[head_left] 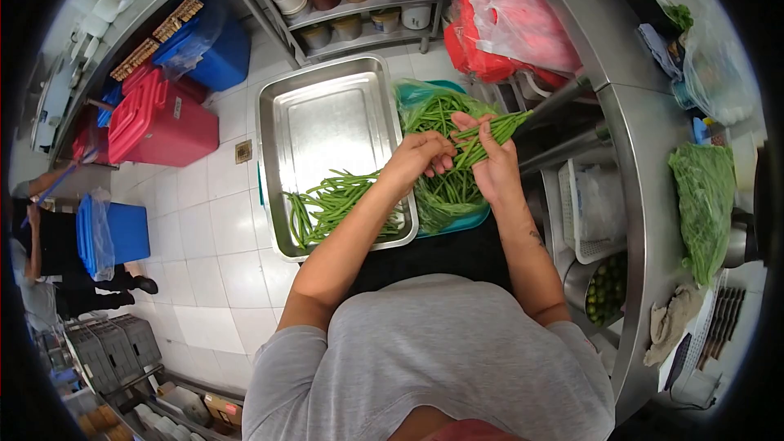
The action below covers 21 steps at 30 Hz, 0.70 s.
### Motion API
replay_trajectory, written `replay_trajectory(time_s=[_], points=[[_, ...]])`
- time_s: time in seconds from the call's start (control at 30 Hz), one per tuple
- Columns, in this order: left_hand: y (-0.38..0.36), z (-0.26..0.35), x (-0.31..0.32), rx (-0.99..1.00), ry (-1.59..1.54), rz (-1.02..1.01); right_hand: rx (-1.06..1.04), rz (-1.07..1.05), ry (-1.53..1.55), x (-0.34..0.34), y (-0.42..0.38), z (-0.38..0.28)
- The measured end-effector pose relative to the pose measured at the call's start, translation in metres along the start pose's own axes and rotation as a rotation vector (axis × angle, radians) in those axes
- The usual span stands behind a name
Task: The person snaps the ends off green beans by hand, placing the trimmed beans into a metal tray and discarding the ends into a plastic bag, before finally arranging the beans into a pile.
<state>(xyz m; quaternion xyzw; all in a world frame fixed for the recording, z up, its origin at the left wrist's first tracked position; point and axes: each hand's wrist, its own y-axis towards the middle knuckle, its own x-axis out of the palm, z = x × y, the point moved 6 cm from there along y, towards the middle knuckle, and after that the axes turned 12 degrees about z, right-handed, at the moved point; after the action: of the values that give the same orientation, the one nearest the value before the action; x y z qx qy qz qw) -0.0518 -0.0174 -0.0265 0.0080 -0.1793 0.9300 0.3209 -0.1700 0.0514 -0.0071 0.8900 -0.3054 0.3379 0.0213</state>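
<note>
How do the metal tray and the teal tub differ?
Size: the metal tray looks larger than the teal tub.
Finish: the tray is shiny silver metal; the tub is teal.
Contents: the tray's green beans lie loose at the end nearer the person, leaving its far end bare; the tub's sit in a see-through plastic bag.
Shared: both hold green beans and stand side by side.

Heather-grey T-shirt point(457, 343) here, short sleeves point(282, 363), curved neckline point(418, 408), black garment point(478, 257) showing beyond it, and look, a small dark tattoo point(536, 238) on the right forearm point(523, 212)!
</note>
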Motion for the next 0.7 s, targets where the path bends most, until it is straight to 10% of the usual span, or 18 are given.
replay_trajectory(time_s=[0.37, 0.57, 0.7], points=[[-0.016, 0.023, 0.022, 0.29, -0.026, -0.231, 0.131, -0.001, 0.118, -0.015, 0.021, 0.025], [0.008, 0.001, -0.017, 0.153, 0.275, 0.023, 0.049, 0.041, 0.105, -0.009, 0.023, 0.013], [-0.015, 0.026, 0.005, 0.427, 0.444, 0.031, -0.025, 0.043, 0.054, -0.001, 0.025, 0.008]])
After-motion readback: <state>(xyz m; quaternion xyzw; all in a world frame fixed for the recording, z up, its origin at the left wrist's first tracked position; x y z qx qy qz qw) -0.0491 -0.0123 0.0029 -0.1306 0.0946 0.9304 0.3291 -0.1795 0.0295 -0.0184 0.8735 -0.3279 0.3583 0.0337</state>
